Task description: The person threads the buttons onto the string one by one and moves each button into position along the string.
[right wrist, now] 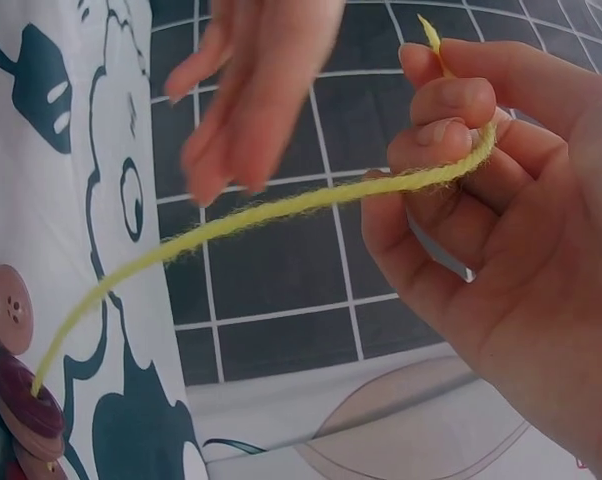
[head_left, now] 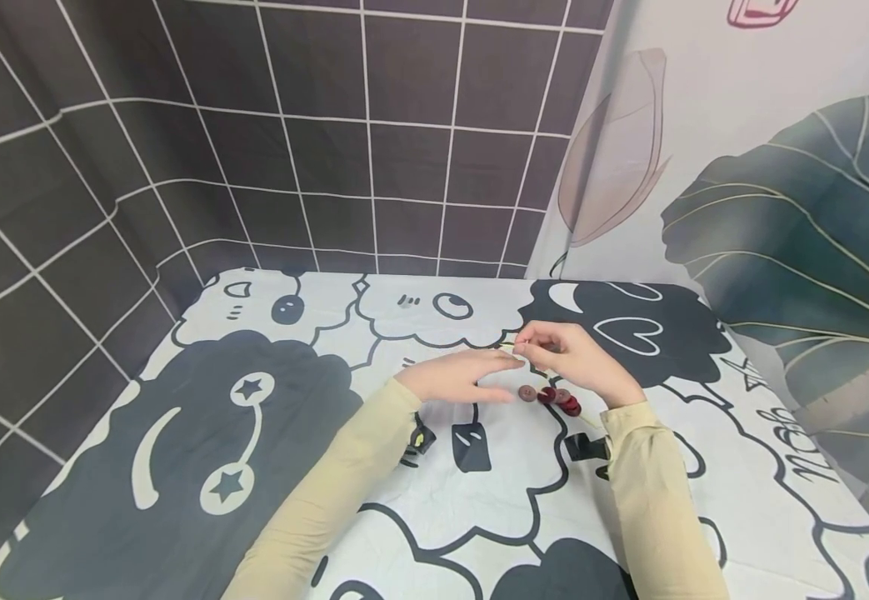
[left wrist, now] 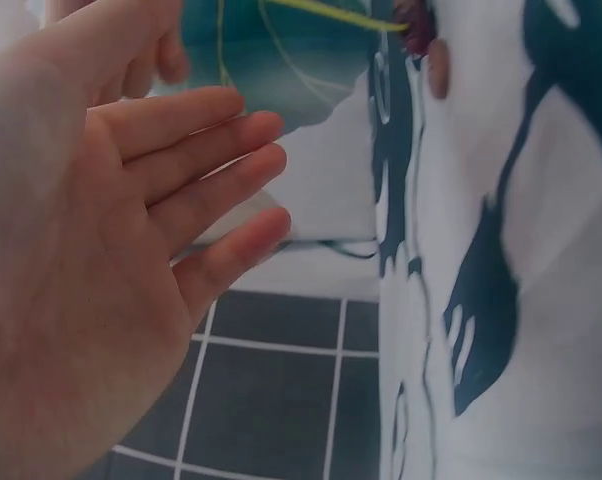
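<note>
My right hand pinches a yellow yarn near its end, and a short pointed tip sticks up past the fingertips in the right wrist view. From there the yarn curves down to a dark red button and passes into it. Several red and brownish-pink buttons lie bunched on the cloth below the hands. A brownish-pink four-hole button sits at the edge of the bunch. Close to the right fingertips, my left hand is held out with straight fingers, its palm bare.
A white cloth with dark cartoon cloud prints covers the table. Behind it hangs a dark backdrop with white grid lines. A pale leaf-print curtain hangs at the right.
</note>
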A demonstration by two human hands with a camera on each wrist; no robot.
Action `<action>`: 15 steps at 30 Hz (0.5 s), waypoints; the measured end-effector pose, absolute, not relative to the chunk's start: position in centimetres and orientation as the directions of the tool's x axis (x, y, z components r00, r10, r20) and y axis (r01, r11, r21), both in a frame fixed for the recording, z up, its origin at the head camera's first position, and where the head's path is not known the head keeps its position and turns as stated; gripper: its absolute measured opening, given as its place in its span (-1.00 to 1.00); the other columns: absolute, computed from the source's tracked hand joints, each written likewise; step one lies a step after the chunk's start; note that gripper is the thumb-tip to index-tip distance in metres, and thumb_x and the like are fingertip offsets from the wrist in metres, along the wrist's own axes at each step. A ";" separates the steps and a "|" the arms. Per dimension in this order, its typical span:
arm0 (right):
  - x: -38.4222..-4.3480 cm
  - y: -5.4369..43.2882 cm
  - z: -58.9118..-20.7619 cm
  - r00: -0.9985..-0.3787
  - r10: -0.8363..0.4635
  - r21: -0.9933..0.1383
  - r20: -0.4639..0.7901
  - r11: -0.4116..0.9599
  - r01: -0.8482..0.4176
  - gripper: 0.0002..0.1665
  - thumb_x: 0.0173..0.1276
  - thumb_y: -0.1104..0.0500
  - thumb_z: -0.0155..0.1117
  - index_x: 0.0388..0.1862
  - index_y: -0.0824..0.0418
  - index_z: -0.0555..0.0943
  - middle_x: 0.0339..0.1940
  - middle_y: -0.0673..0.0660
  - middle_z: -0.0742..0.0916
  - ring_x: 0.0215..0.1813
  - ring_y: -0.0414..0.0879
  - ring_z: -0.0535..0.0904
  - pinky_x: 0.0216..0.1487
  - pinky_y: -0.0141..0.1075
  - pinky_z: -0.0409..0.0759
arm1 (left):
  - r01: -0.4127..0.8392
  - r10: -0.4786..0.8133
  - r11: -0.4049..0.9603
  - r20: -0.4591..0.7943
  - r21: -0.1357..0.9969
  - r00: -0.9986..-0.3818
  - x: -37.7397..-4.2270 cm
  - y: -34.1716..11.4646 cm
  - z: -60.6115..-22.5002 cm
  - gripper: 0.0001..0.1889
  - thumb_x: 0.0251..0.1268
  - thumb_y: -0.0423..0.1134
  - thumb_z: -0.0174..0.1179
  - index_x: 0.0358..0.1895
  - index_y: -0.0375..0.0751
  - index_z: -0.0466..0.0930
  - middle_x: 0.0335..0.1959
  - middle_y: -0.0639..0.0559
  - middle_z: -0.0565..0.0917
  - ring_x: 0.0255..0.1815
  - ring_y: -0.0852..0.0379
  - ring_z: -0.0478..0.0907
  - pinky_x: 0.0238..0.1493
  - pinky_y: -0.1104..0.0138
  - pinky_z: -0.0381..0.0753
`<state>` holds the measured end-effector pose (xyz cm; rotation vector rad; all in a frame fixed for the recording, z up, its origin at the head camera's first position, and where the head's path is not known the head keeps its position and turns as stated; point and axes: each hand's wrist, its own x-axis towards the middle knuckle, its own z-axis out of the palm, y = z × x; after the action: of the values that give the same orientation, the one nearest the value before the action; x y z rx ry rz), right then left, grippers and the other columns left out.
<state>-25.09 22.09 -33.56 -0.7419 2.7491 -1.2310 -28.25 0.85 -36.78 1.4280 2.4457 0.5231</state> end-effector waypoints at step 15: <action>-25.1 22.5 -33.6 -0.879 -0.454 -0.688 0.144 0.593 -0.419 -0.89 0.39 0.21 0.17 -0.24 0.19 0.63 -0.50 -0.06 0.65 -0.46 -0.26 0.49 -0.43 -0.39 0.49 | 0.853 0.904 0.427 -0.144 0.299 -0.402 -27.2 3.1 -39.7 -0.45 0.48 -0.02 -0.05 0.46 -0.10 0.22 0.52 0.04 0.24 0.56 0.15 0.11 0.53 0.34 0.09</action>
<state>-25.13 22.48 -33.57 -0.7574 2.7619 -1.1742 -27.24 3.14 -39.66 1.5218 2.4017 0.2565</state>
